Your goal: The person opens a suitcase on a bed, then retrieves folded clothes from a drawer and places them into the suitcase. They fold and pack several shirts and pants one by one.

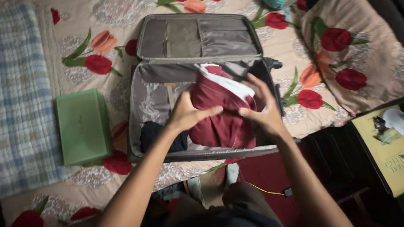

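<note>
A grey suitcase (198, 40) lies open in the middle of the frame, on a bed (122, 9) with a cream cover full of red and orange flowers. Its lid is flipped up toward the top of the frame.

Inside the suitcase, in the middle of the frame, sits a folded dark red cloth (221, 124) with a white stripe near its top. Both hands are on it. The left hand (189, 113) presses on the left side of the cloth, with its fingers (210, 110) curled over the cloth and gripping it. The right hand (263, 111) is on the right side, with its fingers (254, 92) spread wide and lying flat on the cloth.

A small dark thing (152, 134) lies in the lower left corner of the suitcase, just beside the left wrist.

A flat green box (83, 126) rests on the bed to the left of the suitcase, near it but not touching. Farther left lies a blue and white checked blanket (4, 92).

At the upper right is a pillow (361, 51) with the same flowers. At the right edge stands a small desk with a yellow top (398, 160) and a few little things on it.
</note>
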